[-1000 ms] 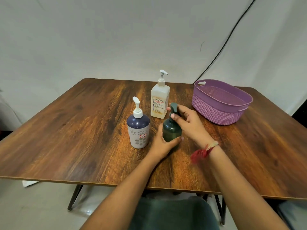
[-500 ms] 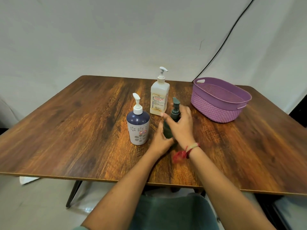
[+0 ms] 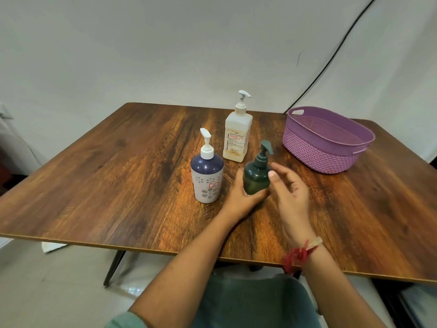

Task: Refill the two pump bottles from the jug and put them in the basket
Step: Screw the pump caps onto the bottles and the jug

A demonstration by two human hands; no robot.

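R hand (image 3: 291, 195) off pump (image 3: 265, 149) now, fingers loose, holding nothing; L hand (image 3: 241, 197) still grips green bottle (image 3: 256, 178).

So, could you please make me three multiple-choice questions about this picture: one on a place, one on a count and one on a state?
1. Where on the table does the purple basket stand?
A. far right
B. far left
C. near edge, middle

2. How many pump bottles stand on the table?
A. two
B. three
C. four

3. What does the left hand do?
A. lies flat on the table
B. holds the basket
C. grips the green bottle

Key: 1 A, it stands near the far right corner. 2 B, the green bottle, the flowered bottle and the cream bottle. 3 C, its fingers curl round the bottle's base.
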